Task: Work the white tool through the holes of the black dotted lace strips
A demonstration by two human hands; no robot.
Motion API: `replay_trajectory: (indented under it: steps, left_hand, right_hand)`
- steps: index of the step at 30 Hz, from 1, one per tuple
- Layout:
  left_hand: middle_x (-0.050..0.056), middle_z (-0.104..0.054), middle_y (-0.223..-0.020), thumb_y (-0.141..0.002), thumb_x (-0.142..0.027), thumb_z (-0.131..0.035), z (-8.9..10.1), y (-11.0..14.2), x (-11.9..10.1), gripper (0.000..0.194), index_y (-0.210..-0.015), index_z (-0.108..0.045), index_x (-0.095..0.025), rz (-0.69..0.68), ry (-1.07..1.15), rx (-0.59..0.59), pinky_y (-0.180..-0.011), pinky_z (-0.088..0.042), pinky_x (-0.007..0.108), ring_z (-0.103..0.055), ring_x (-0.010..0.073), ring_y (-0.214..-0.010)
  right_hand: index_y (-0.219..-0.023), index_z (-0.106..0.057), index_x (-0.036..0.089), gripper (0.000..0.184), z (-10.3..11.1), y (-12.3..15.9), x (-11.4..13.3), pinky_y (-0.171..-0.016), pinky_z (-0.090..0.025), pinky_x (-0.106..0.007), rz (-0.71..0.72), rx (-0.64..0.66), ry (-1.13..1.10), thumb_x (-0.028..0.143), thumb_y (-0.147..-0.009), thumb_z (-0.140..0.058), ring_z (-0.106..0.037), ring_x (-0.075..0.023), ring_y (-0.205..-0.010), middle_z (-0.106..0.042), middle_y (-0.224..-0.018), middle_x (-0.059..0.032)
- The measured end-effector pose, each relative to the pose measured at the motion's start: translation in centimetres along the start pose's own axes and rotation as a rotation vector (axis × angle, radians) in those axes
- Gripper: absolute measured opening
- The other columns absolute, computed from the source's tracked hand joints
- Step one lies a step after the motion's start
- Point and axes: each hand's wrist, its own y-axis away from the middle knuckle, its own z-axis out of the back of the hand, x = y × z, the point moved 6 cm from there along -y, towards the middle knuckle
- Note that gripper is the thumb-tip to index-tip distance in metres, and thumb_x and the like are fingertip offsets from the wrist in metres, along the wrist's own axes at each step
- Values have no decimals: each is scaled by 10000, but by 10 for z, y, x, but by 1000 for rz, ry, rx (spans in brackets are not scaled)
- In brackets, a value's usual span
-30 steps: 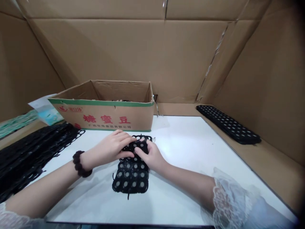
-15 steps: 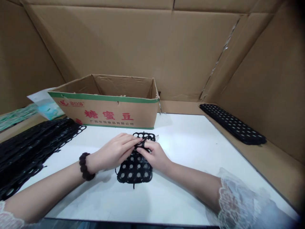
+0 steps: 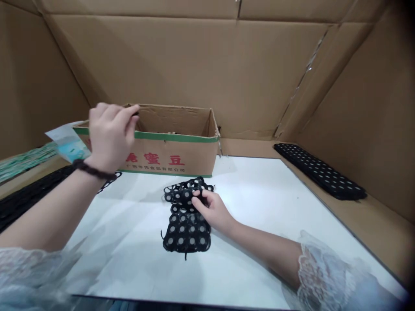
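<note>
A black perforated sheet, with rows of pale round spots, lies on the white tabletop, its far part folded over and lifted. My right hand pinches that raised fold between thumb and fingers at its right side. My left hand is up at the front rim of the cardboard box, its fingers pinched together. A small dark bit shows at those fingertips, too small to name. The dark wristband is around my left wrist.
More black perforated sheets lie at the left, partly behind my left arm. Another black dotted stack rests by the right cardboard wall. A pale blue-white packet and green-white strands are at the left.
My left hand has left the black sheet and risen leftward to the box's rim. The sheet's far part is now folded and twisted. My right hand stays on it.
</note>
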Motion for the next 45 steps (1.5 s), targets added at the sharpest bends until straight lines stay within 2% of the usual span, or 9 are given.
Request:
replay_trajectory:
  steps: [4, 10, 16, 20, 22, 27, 34, 42, 45]
  left_hand:
    - [87, -506, -1242, -894, -303, -382, -10, -7, -13, 355, -1139, -560, -117, -109, 38, 126, -885, -385, 437, -489, 253, -1099]
    - [108, -609, -1131, -859, -336, -484, -5, 98, -109, 371, -1166, -528, -131, -733, 380, 480, -880, -415, 369, -549, 223, -1013]
    - [22, -682, -990, -873, -317, -455, -23, 100, -106, 255, -1037, -631, -230, -205, 812, 893, -788, -471, 278, -618, 164, -892]
    - [32, -701, -830, -890, -351, -377, -21, 44, -53, 333, -1017, -632, -179, 191, 629, 540, -739, -487, 304, -630, 166, -792]
    - [65, -683, -895, -896, -317, -338, -12, 12, -27, 368, -1115, -578, -144, 147, 230, 219, -814, -440, 383, -595, 196, -889]
    - [147, -534, -1225, -865, -295, -396, -20, -9, -18, 422, -1222, -483, -89, 33, 138, 254, -910, -340, 483, -468, 281, -1130]
    - [50, -655, -1047, -827, -335, -538, 7, 97, -108, 311, -1102, -570, -194, -595, 450, 513, -909, -400, 374, -569, 201, -985]
    - [21, -707, -881, -887, -357, -405, -25, 109, -98, 302, -965, -658, -211, 91, 937, 979, -701, -520, 291, -645, 183, -815]
    - [-9, -698, -750, -883, -359, -405, -18, 77, -83, 317, -805, -667, -199, 148, 755, 743, -661, -505, 272, -633, 157, -707]
  right_hand:
    - [-812, -544, 160, 151, 0, -1, -3, -627, -423, -248, -59, 18, -71, 300, -756, -553, -525, -123, -672, -589, -762, -8]
    - [-709, -559, 162, 122, 0, -1, 6, -696, -428, -273, 40, 44, -7, 244, -783, -510, -541, -142, -724, -598, -738, -9]
    - [-829, -623, 166, 153, -3, 1, 11, -806, -433, -308, 118, 58, 14, 222, -813, -482, -583, -169, -863, -647, -895, -52]
    - [-880, -624, 160, 173, -4, 3, 7, -846, -433, -320, 76, 41, -9, 212, -812, -474, -593, -176, -909, -657, -935, -68]
    - [-881, -616, 155, 170, -3, 4, 7, -854, -430, -320, 55, 35, -24, 223, -805, -480, -591, -175, -911, -654, -930, -67]
    - [-838, -596, 145, 210, -5, 3, 4, -777, -451, -312, -79, 85, -69, 318, -719, -597, -587, -173, -810, -635, -847, -45]
    - [-761, -614, 151, 153, -2, -2, 1, -848, -420, -333, -68, 35, -123, 297, -746, -569, -578, -175, -879, -628, -860, -36]
    - [-902, -610, 174, 192, -7, 2, 9, -929, -385, -345, -38, 98, -207, 311, -790, -536, -560, -176, -984, -633, -962, -49]
    - [-861, -591, 167, 179, -8, 2, 7, -886, -405, -337, -52, 89, -186, 314, -801, -508, -555, -178, -943, -618, -926, -49]
